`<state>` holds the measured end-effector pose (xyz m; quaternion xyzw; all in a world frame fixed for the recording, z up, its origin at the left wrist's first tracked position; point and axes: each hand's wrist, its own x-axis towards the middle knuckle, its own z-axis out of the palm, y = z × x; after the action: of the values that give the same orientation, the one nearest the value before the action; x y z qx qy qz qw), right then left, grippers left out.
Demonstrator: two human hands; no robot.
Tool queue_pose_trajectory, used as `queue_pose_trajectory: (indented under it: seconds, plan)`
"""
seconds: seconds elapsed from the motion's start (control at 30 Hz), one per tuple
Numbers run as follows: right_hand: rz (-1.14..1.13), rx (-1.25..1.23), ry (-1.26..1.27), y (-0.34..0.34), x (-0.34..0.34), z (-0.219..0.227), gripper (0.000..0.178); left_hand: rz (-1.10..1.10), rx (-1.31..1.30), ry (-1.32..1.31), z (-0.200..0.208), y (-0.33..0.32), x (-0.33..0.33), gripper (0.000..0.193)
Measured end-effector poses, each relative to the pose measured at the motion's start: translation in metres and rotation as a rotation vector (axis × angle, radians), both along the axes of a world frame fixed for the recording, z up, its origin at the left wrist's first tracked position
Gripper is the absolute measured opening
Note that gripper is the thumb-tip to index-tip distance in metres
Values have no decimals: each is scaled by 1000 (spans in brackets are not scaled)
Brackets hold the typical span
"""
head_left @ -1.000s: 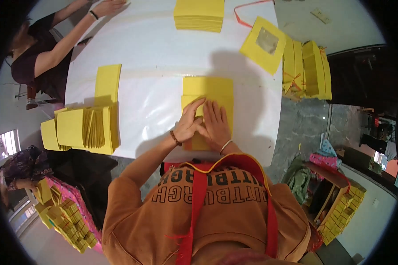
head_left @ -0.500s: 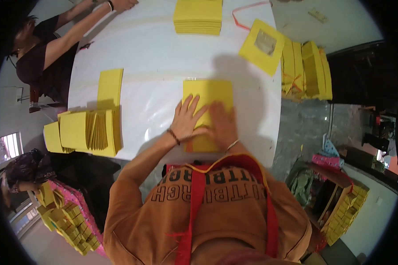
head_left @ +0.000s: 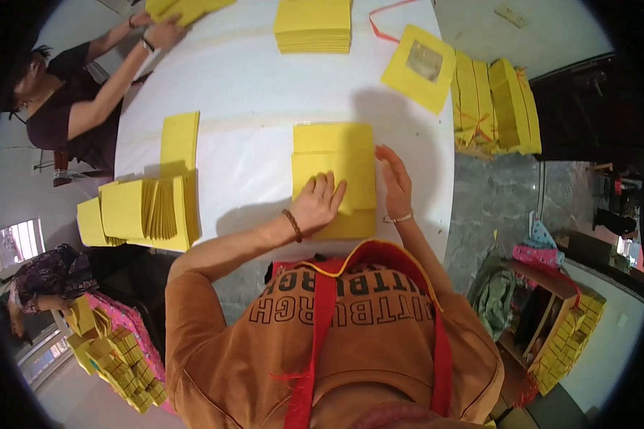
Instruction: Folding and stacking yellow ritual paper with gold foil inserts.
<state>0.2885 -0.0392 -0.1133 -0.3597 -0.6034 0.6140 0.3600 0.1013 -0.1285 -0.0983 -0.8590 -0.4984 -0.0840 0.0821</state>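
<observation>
On the white round table's (head_left: 250, 93) near edge, a flat stack of thin yellow paper sheets (head_left: 334, 168) lies before us | left hand (head_left: 316, 205) open, fingers spread flat on its lower part | right hand (head_left: 396, 187) open, edge-on beside the stack's right side, gripping nothing | we judge the sheets light, limp, prone to sliding; best pinched at a corner.

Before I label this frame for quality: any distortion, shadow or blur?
Head view: fisheye bends the white table edges, with a black vignette at the rim; soft shadows fall beside the yellow paper stack; left hand and right hand look sharp.
</observation>
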Motion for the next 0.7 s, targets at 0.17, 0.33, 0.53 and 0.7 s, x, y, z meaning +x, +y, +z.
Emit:
queue_pose_trajectory:
  seconds: [0.17,0.33,0.53,0.7]
  plan:
    - [-384,-137,52,-9,12,-12,49,68,-401,-412,60,38,-35,46]
    - [-356,-63,9,-17,8,-25,46,163,148,-386,115,140,-104,49]
    - [-326,10,3,-16,7,-38,39,246,391,-170,75,273,-139,60]
    - [-287,86,-64,-16,9,-43,36,300,179,-34,25,311,-154,54]
